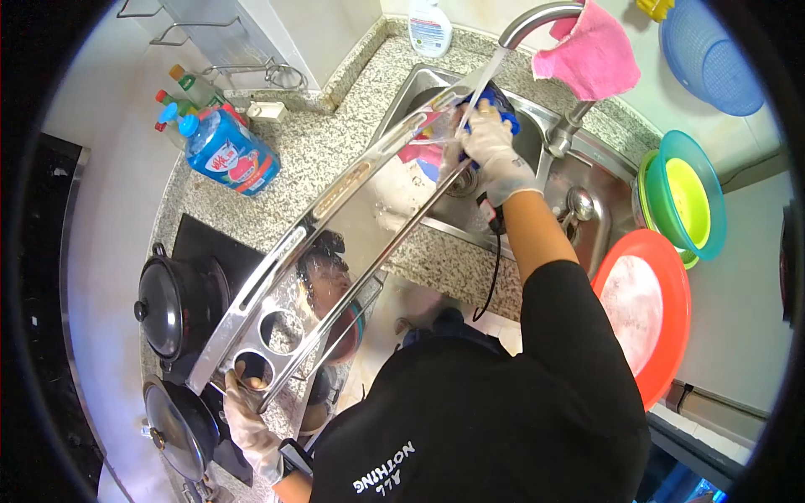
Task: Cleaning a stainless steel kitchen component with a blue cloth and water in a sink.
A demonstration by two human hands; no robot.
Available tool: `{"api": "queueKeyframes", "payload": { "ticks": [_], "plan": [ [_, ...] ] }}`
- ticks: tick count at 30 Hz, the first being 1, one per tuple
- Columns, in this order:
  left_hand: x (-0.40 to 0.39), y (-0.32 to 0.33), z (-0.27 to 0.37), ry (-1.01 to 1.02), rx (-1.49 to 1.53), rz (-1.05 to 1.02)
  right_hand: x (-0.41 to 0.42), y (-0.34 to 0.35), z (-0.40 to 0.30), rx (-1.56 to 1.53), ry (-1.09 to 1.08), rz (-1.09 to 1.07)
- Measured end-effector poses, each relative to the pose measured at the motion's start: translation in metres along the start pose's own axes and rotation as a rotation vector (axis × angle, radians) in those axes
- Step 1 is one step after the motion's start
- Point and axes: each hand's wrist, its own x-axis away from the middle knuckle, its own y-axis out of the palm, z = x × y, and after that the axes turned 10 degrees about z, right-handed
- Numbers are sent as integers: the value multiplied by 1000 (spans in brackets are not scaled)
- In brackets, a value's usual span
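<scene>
A long stainless-steel shelf rack (343,204) with a rail and round holes slants from the lower left up into the sink (383,122). My left hand (245,418), in a translucent glove, grips its lower end beside one of the holes. At the upper end, my gloved right hand (494,141) presses a blue cloth (508,119) against the rack; the fingertips' far side is hidden. Water runs from the faucet (534,22) onto the rack right beside this hand. Wet streaks and reflections cover the shiny surface.
A pink cloth (591,53) hangs over the faucet. Blue detergent bottles (229,151) and a spray bottle (430,28) stand on the granite counter (333,151). Lidded pots (166,302) are at left. At right are a red basin (676,314), stacked bowls (714,195) and a ladle (580,202).
</scene>
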Motion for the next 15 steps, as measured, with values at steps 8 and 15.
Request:
{"api": "queueKeyframes", "payload": {
  "ticks": [8,15],
  "plan": [
    [-44,-31,-24,-80,141,39,11,7,-43,-235,-15,161],
    [-49,-25,-20,-87,44,91,37,6,-77,-455,-328,259]
  ]
}}
